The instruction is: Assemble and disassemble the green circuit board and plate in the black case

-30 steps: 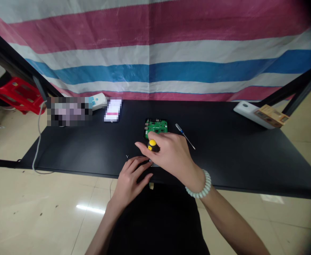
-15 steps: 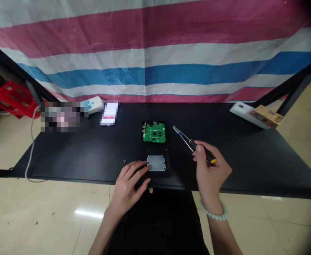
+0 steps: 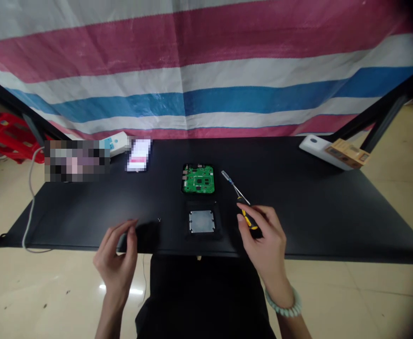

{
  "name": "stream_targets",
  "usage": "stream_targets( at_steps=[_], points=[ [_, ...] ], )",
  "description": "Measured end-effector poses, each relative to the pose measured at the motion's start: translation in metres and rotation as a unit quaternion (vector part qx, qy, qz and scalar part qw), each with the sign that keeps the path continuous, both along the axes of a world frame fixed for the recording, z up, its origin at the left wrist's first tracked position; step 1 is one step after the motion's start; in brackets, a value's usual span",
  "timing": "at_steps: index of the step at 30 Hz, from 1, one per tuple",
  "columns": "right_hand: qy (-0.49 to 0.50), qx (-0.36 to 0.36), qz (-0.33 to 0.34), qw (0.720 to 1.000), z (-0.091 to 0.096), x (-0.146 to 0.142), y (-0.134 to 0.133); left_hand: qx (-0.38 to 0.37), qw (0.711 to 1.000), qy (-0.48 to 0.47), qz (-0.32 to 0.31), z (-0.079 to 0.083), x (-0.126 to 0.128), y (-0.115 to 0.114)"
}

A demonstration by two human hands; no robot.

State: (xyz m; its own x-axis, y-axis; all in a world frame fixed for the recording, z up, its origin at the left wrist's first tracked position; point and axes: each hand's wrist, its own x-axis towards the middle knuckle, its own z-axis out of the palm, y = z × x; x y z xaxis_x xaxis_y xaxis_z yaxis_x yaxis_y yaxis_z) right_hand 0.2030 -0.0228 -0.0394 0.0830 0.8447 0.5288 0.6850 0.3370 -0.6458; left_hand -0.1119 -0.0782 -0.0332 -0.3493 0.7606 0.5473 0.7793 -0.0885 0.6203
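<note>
My right hand (image 3: 267, 242) is closed on a black and yellow screwdriver (image 3: 247, 219), low over the black table (image 3: 315, 207). Just beyond it lies a thin blue-handled screwdriver (image 3: 231, 184). A black case half with a grey metal plate (image 3: 201, 221) lies near the front edge. Behind it sits a green circuit board (image 3: 198, 179) in another black case half. My left hand (image 3: 116, 256) is at the front edge, left of the plate, fingers curled on a dark blurred piece (image 3: 146, 235). A tiny screw (image 3: 159, 220) lies beside it.
A white power strip (image 3: 116, 143) with a cable (image 3: 29, 197) and a white card (image 3: 139, 154) lie at the back left. At the back right lie a white device (image 3: 315, 146) and a cardboard box (image 3: 347, 153). A red crate (image 3: 4, 136) stands on the floor at the left; a striped tarp hangs behind.
My right hand carried the yellow-capped screwdriver from over the case to the right, then a little nearer. My left hand left the case and moved left along the front edge.
</note>
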Motion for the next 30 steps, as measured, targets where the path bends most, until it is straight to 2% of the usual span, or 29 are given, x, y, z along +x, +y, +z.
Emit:
stream_targets(
  at_steps=[3,5,9,10,13,16,19,22,26,30],
  points=[
    [0.021,0.004,-0.032,0.999,0.001,0.008,0.002,0.002,1.0,0.011,-0.023,0.012,-0.008,0.018],
    [0.018,0.009,-0.049,0.999,0.006,0.018,0.012,0.009,0.999,0.033,-0.039,0.023,-0.011,0.038],
    [-0.007,0.044,-0.064,0.997,0.021,0.042,0.062,0.023,0.986,0.05,-0.154,0.038,-0.012,0.104],
    [-0.018,0.049,-0.051,0.997,0.024,0.047,0.08,0.024,0.982,0.039,-0.184,0.038,-0.01,0.123],
    [-0.066,0.002,0.019,0.998,0.027,0.054,0.128,0.026,0.97,-0.018,-0.24,0.029,-0.001,0.176],
    [-0.141,-0.036,0.099,0.984,0.02,0.055,0.153,0.022,0.964,-0.02,-0.266,0.013,0.006,0.206],
    [-0.209,-0.061,0.182,0.959,0.012,0.055,0.154,0.023,0.966,0.016,-0.258,-0.001,0.003,0.209],
    [-0.217,-0.07,0.222,0.948,0.013,0.056,0.146,0.027,0.959,0.057,-0.277,-0.007,-0.003,0.2],
    [-0.204,-0.091,0.241,0.944,0.018,0.059,0.14,0.02,0.943,0.119,-0.309,-0.008,-0.005,0.196],
    [-0.151,-0.111,0.248,0.95,0.018,0.062,0.139,0.01,0.944,0.123,-0.307,-0.009,-0.002,0.199]
  ],
)
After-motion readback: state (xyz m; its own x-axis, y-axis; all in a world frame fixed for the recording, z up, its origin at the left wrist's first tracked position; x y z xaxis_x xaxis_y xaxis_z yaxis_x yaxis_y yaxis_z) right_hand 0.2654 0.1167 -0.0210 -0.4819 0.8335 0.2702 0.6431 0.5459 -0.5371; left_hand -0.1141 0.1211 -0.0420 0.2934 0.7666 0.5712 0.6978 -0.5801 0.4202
